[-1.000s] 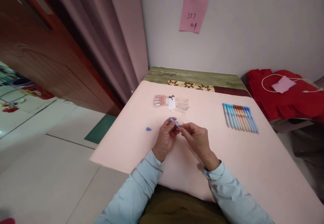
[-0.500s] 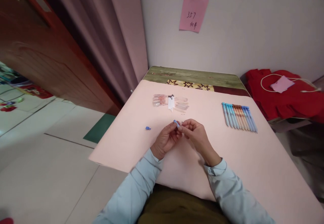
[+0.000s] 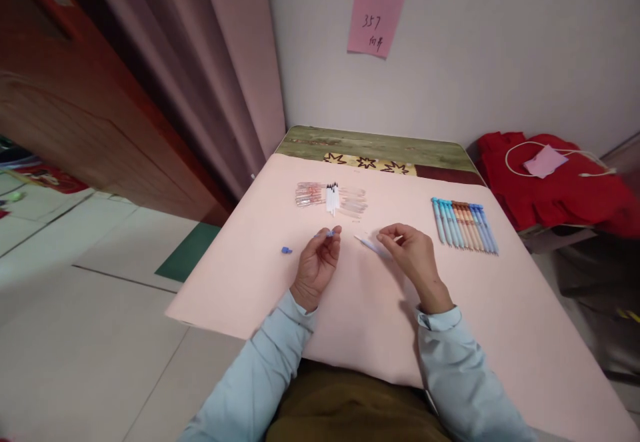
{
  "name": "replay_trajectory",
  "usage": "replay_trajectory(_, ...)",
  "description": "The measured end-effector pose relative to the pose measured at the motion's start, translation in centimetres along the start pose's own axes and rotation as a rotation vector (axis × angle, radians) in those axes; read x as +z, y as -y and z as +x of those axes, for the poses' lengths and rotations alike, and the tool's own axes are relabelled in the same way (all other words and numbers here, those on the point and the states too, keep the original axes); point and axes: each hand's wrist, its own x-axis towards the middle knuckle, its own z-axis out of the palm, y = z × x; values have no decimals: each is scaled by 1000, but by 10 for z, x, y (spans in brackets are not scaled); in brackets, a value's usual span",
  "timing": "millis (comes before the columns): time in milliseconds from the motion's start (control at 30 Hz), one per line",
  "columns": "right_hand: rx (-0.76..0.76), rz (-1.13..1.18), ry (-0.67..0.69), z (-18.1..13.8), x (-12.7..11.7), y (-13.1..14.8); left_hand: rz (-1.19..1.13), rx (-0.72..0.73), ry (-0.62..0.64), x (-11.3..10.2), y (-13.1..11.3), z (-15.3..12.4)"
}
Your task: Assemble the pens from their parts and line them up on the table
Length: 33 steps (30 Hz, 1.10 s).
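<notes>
My left hand (image 3: 316, 265) is closed, thumb and fingertips pinching a small blue pen part (image 3: 330, 233). To its right my right hand (image 3: 414, 254) has thumb and forefinger pressed together; anything between them is too small to make out. A pale blue pen barrel (image 3: 371, 247) with a whitish tip slants beneath the right hand, its rear end hidden by the hand. I cannot tell whether the other fingers touch it. Left of my left hand, a second small blue pen part (image 3: 287, 250) lies on the table.
Beyond my hands lie white refills (image 3: 331, 200) with dark tips, between clear tubes with reddish parts (image 3: 308, 195) and clear barrels (image 3: 354, 201). A row of blue and brown pens (image 3: 465, 226) is at the right. Red cloth (image 3: 505, 195) lies past the table's right edge.
My hands, together around a blue part before, have come apart: the right has shifted right, while the left keeps a blue part. The pale blue barrel has come into sight. The view has shifted slightly.
</notes>
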Motion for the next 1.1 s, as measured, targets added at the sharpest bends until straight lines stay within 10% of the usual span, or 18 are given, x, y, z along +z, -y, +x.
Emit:
replay_trajectory(233, 7, -435, 147, -3, 2, 6, -63, -16, -11, 2, -1, 2)
replay_trajectory(1100, -254, -502, 248, -14, 28, 16, -47, 3, -64, 6, 1, 1)
